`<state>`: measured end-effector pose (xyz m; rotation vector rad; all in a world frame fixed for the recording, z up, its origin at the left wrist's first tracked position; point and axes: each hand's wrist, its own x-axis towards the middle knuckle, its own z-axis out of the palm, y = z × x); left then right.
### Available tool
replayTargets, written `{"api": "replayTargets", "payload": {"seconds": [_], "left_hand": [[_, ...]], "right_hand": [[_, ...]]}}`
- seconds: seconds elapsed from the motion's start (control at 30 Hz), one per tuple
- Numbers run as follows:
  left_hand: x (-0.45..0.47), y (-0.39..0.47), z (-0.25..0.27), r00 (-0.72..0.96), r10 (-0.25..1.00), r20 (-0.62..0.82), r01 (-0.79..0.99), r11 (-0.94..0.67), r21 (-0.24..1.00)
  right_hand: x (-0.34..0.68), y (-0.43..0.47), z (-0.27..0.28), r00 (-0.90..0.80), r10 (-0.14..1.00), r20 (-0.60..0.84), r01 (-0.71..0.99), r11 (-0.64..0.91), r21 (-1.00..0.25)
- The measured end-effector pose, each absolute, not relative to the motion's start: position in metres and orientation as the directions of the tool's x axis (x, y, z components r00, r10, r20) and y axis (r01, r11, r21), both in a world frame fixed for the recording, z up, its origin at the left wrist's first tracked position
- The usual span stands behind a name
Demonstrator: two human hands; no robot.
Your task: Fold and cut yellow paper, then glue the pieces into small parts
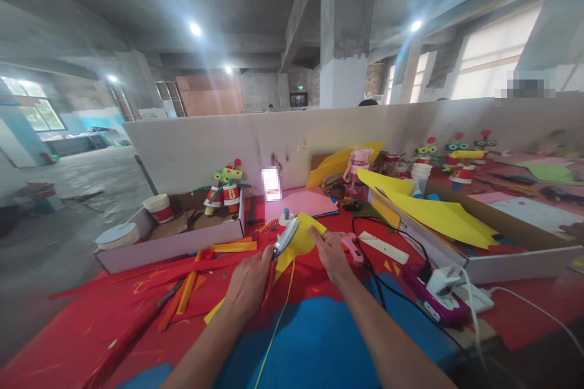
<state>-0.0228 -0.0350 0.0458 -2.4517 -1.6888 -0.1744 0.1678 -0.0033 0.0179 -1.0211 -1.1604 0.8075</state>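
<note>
The scissors (286,239) have shiny metal blades (288,236) and smooth red handles (269,282), apparently plastic; the yellow sheet (305,237) is matt paper, the white trays (182,247) cardboard, the floor (77,213) glossy.

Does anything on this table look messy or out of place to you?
Mostly clutter. Small orange-yellow scraps lie loose on the red table to the right of the right hand, and a yellow sheet sticks up out of the white box at right instead of lying flat. I see no spill.

A white adapter (442,280) tops a purple power strip (438,305).
</note>
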Motion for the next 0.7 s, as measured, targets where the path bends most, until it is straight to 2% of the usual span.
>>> {"api": "replayTargets", "payload": {"seconds": [0.17, 0.43, 0.57, 0.7], "left_hand": [[-0.0202, -0.0352, 0.0478, 0.327, 0.932, 0.156, 0.942, -0.309, -0.130], [-0.0187, -0.0378, 0.0497, 0.306, 0.944, 0.120, 0.950, -0.295, -0.104], [-0.0178, -0.0402, 0.0539, 0.298, 0.951, 0.084, 0.953, -0.292, -0.079], [-0.0185, -0.0394, 0.0536, 0.303, 0.947, 0.107, 0.953, -0.298, -0.059]], "right_hand": [[0.1696, -0.0024, 0.0154, 0.231, 0.911, 0.341, 0.023, 0.346, -0.938], [0.1694, -0.0065, 0.0224, 0.230, 0.908, 0.351, 0.017, 0.357, -0.934], [0.1711, -0.0058, 0.0206, 0.259, 0.892, 0.370, 0.078, 0.363, -0.929], [0.1695, -0.0038, 0.0148, 0.239, 0.886, 0.398, 0.132, 0.376, -0.917]]}}
